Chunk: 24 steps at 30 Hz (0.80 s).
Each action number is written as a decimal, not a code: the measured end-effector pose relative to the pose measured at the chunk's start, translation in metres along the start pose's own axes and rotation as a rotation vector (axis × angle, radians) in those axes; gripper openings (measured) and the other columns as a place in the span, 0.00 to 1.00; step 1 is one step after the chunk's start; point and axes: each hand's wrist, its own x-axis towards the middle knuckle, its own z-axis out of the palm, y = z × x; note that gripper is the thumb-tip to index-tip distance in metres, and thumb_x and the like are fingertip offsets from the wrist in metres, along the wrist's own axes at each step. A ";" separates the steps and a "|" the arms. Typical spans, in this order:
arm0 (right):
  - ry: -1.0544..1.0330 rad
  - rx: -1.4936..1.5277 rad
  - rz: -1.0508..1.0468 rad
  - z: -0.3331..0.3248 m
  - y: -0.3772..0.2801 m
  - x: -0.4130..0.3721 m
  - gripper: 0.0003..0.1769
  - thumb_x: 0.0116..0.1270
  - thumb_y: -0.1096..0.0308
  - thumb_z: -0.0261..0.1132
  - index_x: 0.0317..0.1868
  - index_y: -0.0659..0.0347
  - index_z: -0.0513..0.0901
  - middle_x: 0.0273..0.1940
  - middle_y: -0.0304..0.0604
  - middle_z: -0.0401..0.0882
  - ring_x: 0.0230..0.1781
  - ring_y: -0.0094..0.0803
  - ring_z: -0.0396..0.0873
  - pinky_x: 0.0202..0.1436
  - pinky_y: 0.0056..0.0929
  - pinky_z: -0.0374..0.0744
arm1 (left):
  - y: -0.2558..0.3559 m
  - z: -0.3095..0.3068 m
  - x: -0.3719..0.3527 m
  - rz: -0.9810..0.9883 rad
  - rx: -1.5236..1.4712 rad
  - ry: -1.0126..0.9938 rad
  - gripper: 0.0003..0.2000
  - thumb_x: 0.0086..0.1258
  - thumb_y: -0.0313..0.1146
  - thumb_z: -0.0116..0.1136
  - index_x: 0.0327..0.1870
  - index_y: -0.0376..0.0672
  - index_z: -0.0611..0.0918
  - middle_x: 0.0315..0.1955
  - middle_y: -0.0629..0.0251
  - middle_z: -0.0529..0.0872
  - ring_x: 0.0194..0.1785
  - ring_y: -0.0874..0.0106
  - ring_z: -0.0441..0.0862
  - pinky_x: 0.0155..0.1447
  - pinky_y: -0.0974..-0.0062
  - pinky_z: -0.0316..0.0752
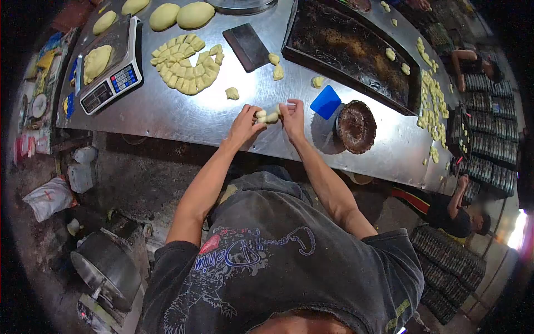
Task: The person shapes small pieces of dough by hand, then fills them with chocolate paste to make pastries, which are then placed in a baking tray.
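Note:
Between my two hands, just above the near edge of the metal table [183, 119], stretches a short piece of pale yellow dough [270, 118]. The fingers of my left hand [245, 123] close round its left end. My right hand [292, 118] pinches the right end. A single dough lump [232, 93] lies on the table beyond my left hand. Just right of my right hand are a blue scraper [326, 102] and a round bowl [356, 127] with brown filling. Farther off, cut dough pieces [189, 72] sit in a cluster.
A digital scale [114, 78] carrying dough [97, 64] stands at the left. Large dough rounds [195, 15] are behind it. A dark slab [246, 47] and a big black tray [345, 50] lie beyond my hands. At right, a person [459, 214] is beside stacked trays [489, 139].

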 end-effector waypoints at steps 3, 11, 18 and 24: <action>-0.036 -0.333 -0.277 0.011 -0.002 -0.001 0.14 0.68 0.65 0.69 0.47 0.66 0.80 0.46 0.53 0.77 0.43 0.40 0.80 0.48 0.35 0.80 | 0.008 0.000 -0.001 0.013 0.062 0.024 0.25 0.62 0.29 0.74 0.60 0.41 0.78 0.48 0.58 0.76 0.44 0.63 0.83 0.51 0.68 0.81; -0.219 -0.852 -0.512 -0.003 0.000 -0.027 0.25 0.66 0.63 0.69 0.61 0.65 0.80 0.52 0.57 0.75 0.52 0.51 0.77 0.55 0.40 0.79 | 0.005 0.001 -0.001 0.019 0.000 0.026 0.25 0.62 0.31 0.73 0.61 0.41 0.80 0.50 0.57 0.78 0.48 0.59 0.83 0.53 0.63 0.81; -0.373 -0.859 -0.492 0.013 0.012 -0.011 0.29 0.56 0.76 0.70 0.62 0.64 0.78 0.49 0.59 0.73 0.51 0.58 0.76 0.56 0.47 0.77 | 0.013 0.008 0.002 0.082 0.217 0.019 0.22 0.63 0.26 0.70 0.60 0.38 0.81 0.46 0.55 0.79 0.46 0.53 0.83 0.51 0.61 0.79; -0.759 -1.012 -0.509 -0.008 0.014 0.031 0.37 0.59 0.60 0.75 0.68 0.59 0.72 0.48 0.59 0.73 0.49 0.59 0.77 0.53 0.50 0.78 | 0.029 0.004 -0.007 0.021 0.136 0.088 0.41 0.64 0.26 0.69 0.79 0.47 0.62 0.55 0.48 0.79 0.53 0.54 0.84 0.53 0.59 0.80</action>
